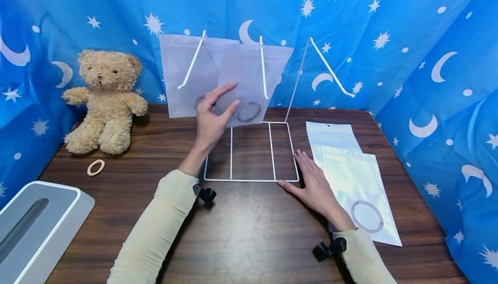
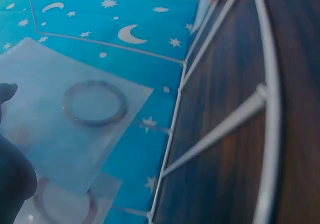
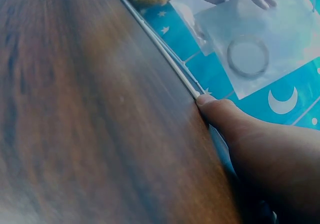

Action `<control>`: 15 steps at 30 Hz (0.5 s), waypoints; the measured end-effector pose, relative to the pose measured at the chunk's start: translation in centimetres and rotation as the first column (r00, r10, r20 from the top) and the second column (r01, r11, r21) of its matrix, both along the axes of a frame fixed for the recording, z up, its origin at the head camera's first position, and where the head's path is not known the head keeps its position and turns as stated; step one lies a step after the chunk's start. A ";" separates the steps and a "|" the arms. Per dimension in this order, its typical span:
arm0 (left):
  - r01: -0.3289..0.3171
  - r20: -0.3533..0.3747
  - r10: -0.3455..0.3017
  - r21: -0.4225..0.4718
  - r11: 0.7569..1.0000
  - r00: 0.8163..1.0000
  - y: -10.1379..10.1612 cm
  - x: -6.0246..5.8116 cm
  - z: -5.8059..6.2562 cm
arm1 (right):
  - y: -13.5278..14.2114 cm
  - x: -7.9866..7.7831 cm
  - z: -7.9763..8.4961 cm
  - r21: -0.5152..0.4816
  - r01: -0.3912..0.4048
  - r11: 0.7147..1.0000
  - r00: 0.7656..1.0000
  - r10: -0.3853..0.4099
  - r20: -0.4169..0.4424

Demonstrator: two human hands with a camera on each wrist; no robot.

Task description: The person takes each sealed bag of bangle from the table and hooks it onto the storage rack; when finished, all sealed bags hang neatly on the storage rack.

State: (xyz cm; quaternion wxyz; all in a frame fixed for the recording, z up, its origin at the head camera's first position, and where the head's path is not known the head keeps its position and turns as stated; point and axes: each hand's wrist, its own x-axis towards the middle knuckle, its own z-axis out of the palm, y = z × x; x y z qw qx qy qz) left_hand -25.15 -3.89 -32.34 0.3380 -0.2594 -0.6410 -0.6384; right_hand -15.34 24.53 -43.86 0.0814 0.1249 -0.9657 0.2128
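A white wire rack point(image 1: 250, 180) stands on the table with long hooks at its top. Two translucent zip pouches, a left pouch point(image 1: 183, 68) and a right pouch point(image 1: 249, 72), hang from its left and middle hooks, each with a ring point(image 2: 95, 103) showing through. My left hand point(image 1: 213, 113) is raised at the lower part of the right pouch, thumb and index finger spread apart; its other fingers are mostly hidden. At the base's front right corner my right hand point(image 1: 313, 184) rests, thumb on the front rod and fingers along the side rod.
The right hook point(image 1: 330, 65) bears no pouch. Two more pouches point(image 1: 350, 180) overlap on the table at the right, the upper with a ring inside. A teddy bear point(image 1: 106, 102) sits at the back left, near a small wooden ring point(image 1: 96, 167). A grey-white box point(image 1: 46, 228) stands front left.
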 end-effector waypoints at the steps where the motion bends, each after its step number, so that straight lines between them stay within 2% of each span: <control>1: -0.021 0.004 0.021 -0.023 1.000 1.000 -0.4 0.5 0.0 | 0.0 0.0 0.0 -0.001 0.001 1.000 1.000 -0.001 0.001; 4: -0.091 0.031 0.093 -0.075 0.993 0.995 -1.6 2.2 0.2 | 0.0 0.1 0.1 -0.003 0.002 1.000 1.000 -0.002 0.007; 6: -0.105 0.065 0.111 -0.086 0.991 0.992 -2.4 3.5 0.1 | 0.0 0.1 0.1 -0.004 0.001 1.000 1.000 -0.001 0.014; 7: -0.115 0.082 0.124 -0.100 0.988 0.989 -2.9 4.1 -0.4 | 0.0 0.1 0.1 -0.005 0.000 1.000 1.000 0.000 0.016; 9: -0.101 0.174 0.122 -0.124 0.987 0.977 -3.7 5.1 -1.6 | 0.0 0.1 0.2 -0.006 -0.001 1.000 1.000 0.001 0.019; 11: -0.056 0.301 0.103 -0.159 0.986 0.948 -4.4 6.2 -3.1 | 0.1 0.0 0.1 -0.006 -0.001 1.000 1.000 0.001 0.015; 13: -0.001 0.430 0.092 -0.208 0.978 0.898 -4.9 7.1 -4.7 | 0.1 0.0 0.1 -0.007 -0.003 1.000 1.000 0.003 0.010; 15: 0.049 0.522 0.089 -0.246 0.968 0.848 -5.3 8.0 -6.0 | 0.1 0.0 0.0 -0.008 -0.003 1.000 1.000 0.003 0.008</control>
